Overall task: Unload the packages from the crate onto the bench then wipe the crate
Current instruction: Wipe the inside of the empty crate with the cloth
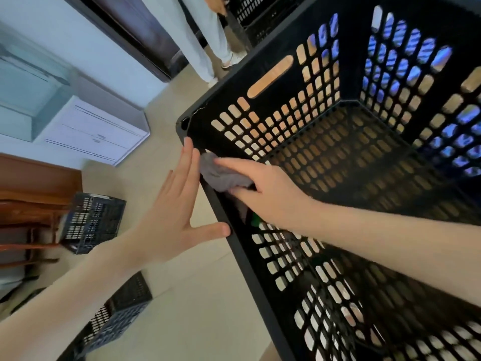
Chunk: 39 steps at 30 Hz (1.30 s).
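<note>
A large black lattice crate [338,162] fills the right side of the view, with nothing inside it that I can see. My right hand [263,188] reaches over the near left rim and grips a crumpled grey cloth [221,175] pressed against the inside of that rim near the corner. My left hand [177,204] lies flat with straight fingers against the outside of the same rim, thumb touching the rim lower down. Blue shapes show through the far wall's holes; I cannot tell what they are.
Two smaller black crates [93,222] [117,319] stand on the beige floor at the left. A brown wooden piece of furniture [31,194] and a white cabinet [99,131] lie further left. A person's legs [208,40] stand at the top by another black crate [260,14].
</note>
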Motion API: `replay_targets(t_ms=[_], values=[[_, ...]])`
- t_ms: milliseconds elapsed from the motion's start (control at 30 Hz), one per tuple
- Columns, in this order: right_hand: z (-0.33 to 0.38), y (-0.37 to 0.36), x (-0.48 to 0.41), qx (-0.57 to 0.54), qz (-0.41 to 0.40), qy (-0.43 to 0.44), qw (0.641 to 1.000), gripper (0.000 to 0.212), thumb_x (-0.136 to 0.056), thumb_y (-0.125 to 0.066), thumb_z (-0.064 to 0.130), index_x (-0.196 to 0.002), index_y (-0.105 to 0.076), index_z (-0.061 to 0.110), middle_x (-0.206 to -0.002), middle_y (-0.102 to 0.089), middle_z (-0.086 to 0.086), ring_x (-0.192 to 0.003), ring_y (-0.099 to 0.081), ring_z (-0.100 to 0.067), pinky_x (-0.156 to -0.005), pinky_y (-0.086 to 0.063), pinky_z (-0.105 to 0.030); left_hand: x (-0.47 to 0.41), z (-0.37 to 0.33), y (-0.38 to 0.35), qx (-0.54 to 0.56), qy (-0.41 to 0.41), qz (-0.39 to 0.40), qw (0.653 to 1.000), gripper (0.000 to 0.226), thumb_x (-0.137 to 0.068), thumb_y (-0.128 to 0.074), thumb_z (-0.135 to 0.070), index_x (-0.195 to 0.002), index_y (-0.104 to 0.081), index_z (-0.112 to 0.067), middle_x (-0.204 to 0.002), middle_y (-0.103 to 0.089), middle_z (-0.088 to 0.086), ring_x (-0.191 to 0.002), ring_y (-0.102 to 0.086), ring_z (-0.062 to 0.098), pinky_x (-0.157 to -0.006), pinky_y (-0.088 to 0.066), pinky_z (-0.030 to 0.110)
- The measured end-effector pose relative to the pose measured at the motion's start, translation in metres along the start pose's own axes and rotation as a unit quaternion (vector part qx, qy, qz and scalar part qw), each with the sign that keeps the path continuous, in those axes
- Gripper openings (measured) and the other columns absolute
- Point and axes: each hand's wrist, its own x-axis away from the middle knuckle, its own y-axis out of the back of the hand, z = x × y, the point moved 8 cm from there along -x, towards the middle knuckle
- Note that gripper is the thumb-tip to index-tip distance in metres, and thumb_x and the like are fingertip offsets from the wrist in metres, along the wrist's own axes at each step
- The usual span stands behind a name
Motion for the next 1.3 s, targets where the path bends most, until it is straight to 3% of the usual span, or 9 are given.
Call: replay_targets(t_ms=[133, 300, 433, 567, 733, 900, 1000, 1133, 1300], values=[[-0.002, -0.003, -0.039, 0.016, 0.013, -0.006, 1.000, 0.051, -0.093, -0.051, 0.001, -0.141, -0.044, 0.017, -0.131, -0.057, 0.000, -0.119, -0.050, -0.005, -0.107, -0.039, -0.026, 0.000, 0.003, 0.001, -0.023, 0.002, 0.008, 1.000, 0.122, -0.073, -0.035, -0.090, -0.150, 0.026, -0.017, -0.156, 0.036, -0.004, -0.146, 0.024, 0.008, -0.121, -0.006, 0.054], [-0.013, -0.007, 0.031, 0.024, 0.038, -0.005, 0.999, 0.050, -0.092, -0.054, 0.001, -0.139, -0.047, 0.019, -0.128, -0.056, 0.007, -0.120, -0.050, 0.000, -0.107, -0.036, -0.017, 0.000, 0.007, -0.002, -0.040, -0.008, 0.010, 0.999, 0.121, -0.074, -0.029, -0.092, -0.150, 0.025, -0.016, -0.156, 0.037, -0.002, -0.147, 0.024, 0.013, -0.121, -0.005, 0.055], [-0.010, -0.011, 0.109, 0.064, 0.092, 0.019, 0.994, 0.056, -0.092, -0.055, 0.004, -0.143, -0.043, 0.023, -0.136, -0.050, 0.014, -0.126, -0.044, 0.006, -0.108, -0.034, -0.017, -0.001, 0.006, -0.003, -0.034, -0.003, 0.009, 0.999, 0.123, -0.072, -0.032, -0.092, -0.151, 0.025, -0.016, -0.155, 0.038, -0.006, -0.146, 0.027, 0.008, -0.118, 0.003, 0.033], [-0.008, -0.015, 0.135, 0.106, 0.115, 0.075, 0.985, 0.063, -0.090, -0.052, 0.000, -0.148, -0.033, 0.019, -0.143, -0.045, 0.009, -0.133, -0.037, 0.001, -0.111, -0.029, -0.018, 0.000, 0.003, -0.004, -0.017, 0.002, 0.009, 1.000, 0.124, -0.071, -0.032, -0.092, -0.150, 0.026, -0.016, -0.154, 0.039, -0.008, -0.145, 0.027, 0.006, -0.117, 0.005, 0.029], [-0.013, -0.020, 0.101, 0.111, 0.051, 0.114, 0.986, 0.063, -0.089, -0.052, -0.003, -0.148, -0.033, 0.012, -0.146, -0.042, 0.003, -0.136, -0.034, -0.004, -0.114, -0.030, -0.028, 0.002, 0.002, -0.004, -0.016, 0.004, 0.005, 1.000, 0.124, -0.070, -0.031, -0.092, -0.151, 0.025, -0.016, -0.155, 0.037, -0.008, -0.146, 0.025, 0.007, -0.119, 0.001, 0.032], [-0.015, -0.017, 0.055, 0.101, -0.061, 0.128, 0.985, 0.056, -0.085, -0.046, -0.005, -0.141, -0.043, 0.005, -0.138, -0.050, -0.009, -0.128, -0.043, -0.017, -0.110, -0.032, -0.026, 0.001, 0.002, -0.001, -0.034, 0.003, 0.013, 0.999, 0.124, -0.071, -0.030, -0.092, -0.150, 0.024, -0.014, -0.156, 0.036, -0.003, -0.146, 0.026, 0.007, -0.112, 0.014, 0.009], [-0.033, -0.020, 0.050, 0.140, -0.099, 0.161, 0.972, 0.052, -0.084, -0.048, -0.007, -0.136, -0.048, 0.003, -0.135, -0.052, -0.011, -0.125, -0.048, -0.024, -0.109, -0.034, -0.029, 0.000, 0.002, -0.001, -0.045, 0.006, 0.019, 0.999, 0.123, -0.072, -0.032, -0.090, -0.150, 0.026, -0.014, -0.155, 0.038, -0.004, -0.145, 0.027, 0.007, -0.113, 0.014, 0.011], [-0.101, -0.019, 0.052, 0.200, -0.054, 0.045, 0.977, 0.058, -0.084, -0.056, -0.007, -0.138, -0.047, 0.010, -0.137, -0.051, -0.004, -0.127, -0.042, -0.016, -0.111, -0.026, -0.019, 0.001, 0.001, -0.002, -0.036, 0.022, 0.039, 0.998, 0.125, -0.068, -0.029, -0.094, -0.145, 0.034, -0.020, -0.152, 0.043, -0.010, -0.143, 0.030, 0.004, -0.116, 0.005, 0.029], [-0.167, -0.013, 0.045, 0.252, 0.056, -0.098, 0.961, 0.054, -0.093, -0.045, -0.002, -0.144, -0.040, 0.016, -0.141, -0.048, -0.001, -0.127, -0.039, -0.016, -0.110, -0.025, -0.023, 0.000, -0.003, -0.001, -0.037, 0.018, 0.050, 0.998, 0.124, -0.069, -0.027, -0.094, -0.145, 0.034, -0.018, -0.153, 0.042, -0.005, -0.145, 0.030, 0.009, -0.117, 0.004, 0.034]])
